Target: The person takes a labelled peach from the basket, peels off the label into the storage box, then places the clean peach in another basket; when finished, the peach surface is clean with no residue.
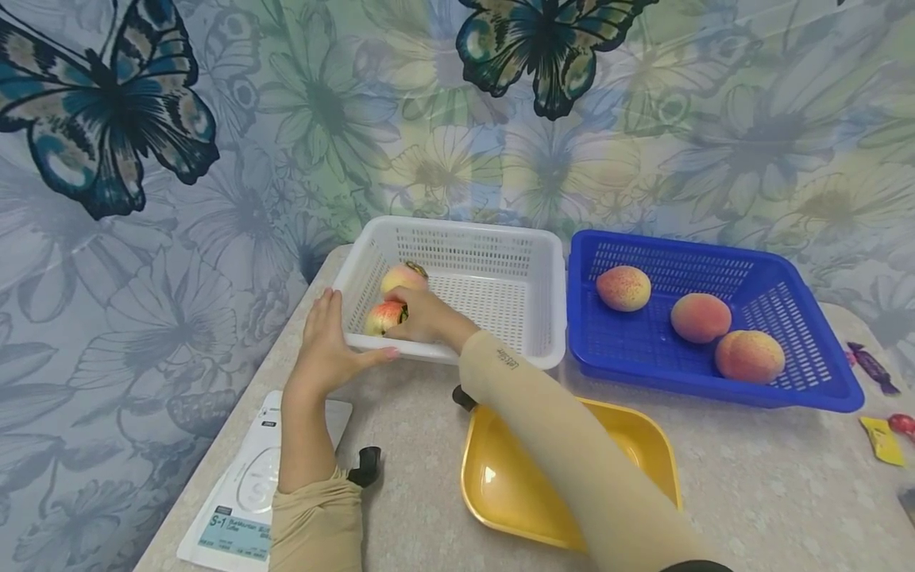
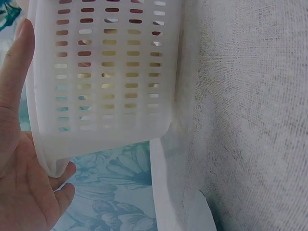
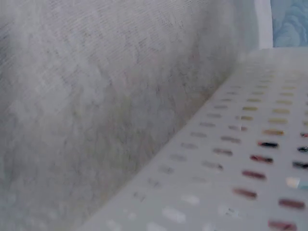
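Observation:
My right hand [image 1: 425, 316] reaches over the front rim into a white perforated basket [image 1: 493, 298]. Its fingers grip a red-and-yellow fruit [image 1: 381, 318] with a dark leafy top, near the basket's left front corner. Just behind it lies a second fruit, yellowish with a dark leafy top [image 1: 404, 277]. My left hand [image 1: 325, 349] rests at the same corner, its fingers extended along the left side and its thumb stretched along the front rim. In the left wrist view the basket's wall [image 2: 106, 139] stands between that thumb and the fingers. The right wrist view shows only slotted wall and tabletop, the hand hidden.
To the right stands a blue basket [image 1: 643, 372] holding three peaches. A yellow tray [image 1: 493, 496] lies in front, partly under the right forearm. A white packet [image 1: 243, 492] is beside the left arm. Wrapped candies [image 1: 882, 441] lie at the right edge; a patterned cloth hangs behind.

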{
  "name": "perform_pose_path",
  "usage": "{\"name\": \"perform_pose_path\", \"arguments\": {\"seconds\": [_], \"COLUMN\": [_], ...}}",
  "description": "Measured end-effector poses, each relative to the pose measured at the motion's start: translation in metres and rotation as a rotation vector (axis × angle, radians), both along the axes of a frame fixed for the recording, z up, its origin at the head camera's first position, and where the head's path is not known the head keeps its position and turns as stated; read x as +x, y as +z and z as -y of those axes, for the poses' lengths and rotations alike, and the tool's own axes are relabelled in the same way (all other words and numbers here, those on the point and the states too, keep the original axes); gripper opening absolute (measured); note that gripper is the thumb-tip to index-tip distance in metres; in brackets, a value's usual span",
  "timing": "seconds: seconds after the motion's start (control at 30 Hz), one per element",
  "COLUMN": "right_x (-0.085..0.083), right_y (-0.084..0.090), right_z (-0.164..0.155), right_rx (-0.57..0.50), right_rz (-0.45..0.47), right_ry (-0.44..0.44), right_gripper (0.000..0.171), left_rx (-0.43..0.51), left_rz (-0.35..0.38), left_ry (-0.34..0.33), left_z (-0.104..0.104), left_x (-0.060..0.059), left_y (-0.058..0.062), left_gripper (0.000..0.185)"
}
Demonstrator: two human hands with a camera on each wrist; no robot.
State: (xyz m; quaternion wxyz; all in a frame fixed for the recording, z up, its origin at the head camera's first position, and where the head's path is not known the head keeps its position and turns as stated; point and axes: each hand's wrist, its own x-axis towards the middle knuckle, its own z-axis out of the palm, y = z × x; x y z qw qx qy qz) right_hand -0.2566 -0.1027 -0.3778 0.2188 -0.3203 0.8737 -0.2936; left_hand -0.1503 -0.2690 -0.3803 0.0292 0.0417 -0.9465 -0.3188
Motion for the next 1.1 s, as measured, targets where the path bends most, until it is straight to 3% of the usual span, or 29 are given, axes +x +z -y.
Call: {"name": "perform_pose_path", "arguments": {"seconds": [0.27,0.5,0.7,1.1], "right_x": [0.000,0.000,0.002,0.017], "right_y": [0.024,0.048,0.068,0.084], "right_z": [-0.014,-0.032,-0.061,-0.115], "right_rx": [-0.099,-0.223,-0.240,-0.359], "right_rz": [0.070,0.010,0.013,-0.017], "right_ry": [-0.013,-0.023,-0.073,-0.053], "right_gripper": [0.069,0.066,0.071,0.071], "left_rx": [-0.006,-0.003,0.009,-0.007], "left_rz": [0.002,-0.012,-0.004,0.024], "left_ry": [0.002,0.002,0.006,0.005], "left_z": [0.001,0.000,-0.002,-0.004], "left_x": [0.000,0.000,-0.001,0.000], "left_y": [0.000,0.001,0.002,0.004], "left_gripper": [0.133,0.131,0.133,0.134]}}
